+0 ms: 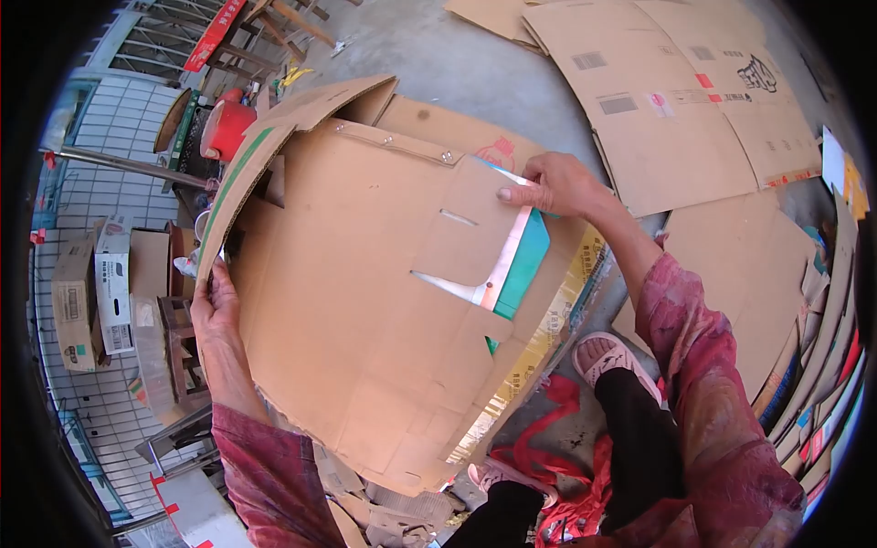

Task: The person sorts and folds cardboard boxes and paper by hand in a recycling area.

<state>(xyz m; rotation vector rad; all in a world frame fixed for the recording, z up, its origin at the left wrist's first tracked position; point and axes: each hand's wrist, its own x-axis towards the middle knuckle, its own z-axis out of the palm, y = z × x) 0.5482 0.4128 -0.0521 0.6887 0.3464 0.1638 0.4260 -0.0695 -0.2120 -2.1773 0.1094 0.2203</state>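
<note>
Two cartons (75, 301): upright, far left; insides hidden.
Left hand (219, 306): pinches the green-striped flap (274, 125); steady support should limit creasing.
Large cardboard (329, 274): between both hands, teal layer (527, 256) visible through its cutout.
Right hand (565, 185): thumb on the inner panel (457, 205), pinch unclear; gentle, level handling should spare the cut edges.

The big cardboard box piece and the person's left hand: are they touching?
Touching. The head view shows the left hand with its fingers against the cardboard's curved edge.
</note>
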